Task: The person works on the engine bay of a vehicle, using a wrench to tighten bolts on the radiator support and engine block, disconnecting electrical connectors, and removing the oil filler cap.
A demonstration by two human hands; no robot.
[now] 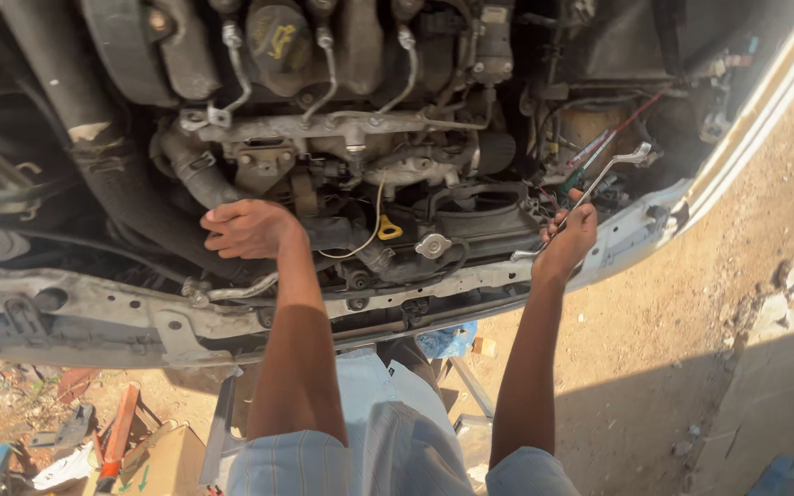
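**Hands over an open engine bay**

Right hand [570, 241] — fingers clenched around a long, slim, silvery wrench [599, 188], tilted above the front crossmember [94, 312]. Left hand [248, 230] — fingers curled, resting on a dark hose [144, 216].

Short sleeves, bare forearms over the engine bay.

Both arms come out of a light blue shirt with thin pale stripes (sleeves ending just above the elbows), the fabric creased at the cuffs. The left hand [248, 229] and right hand [570, 241] are bare: no gloves, no watch, no rings showing.
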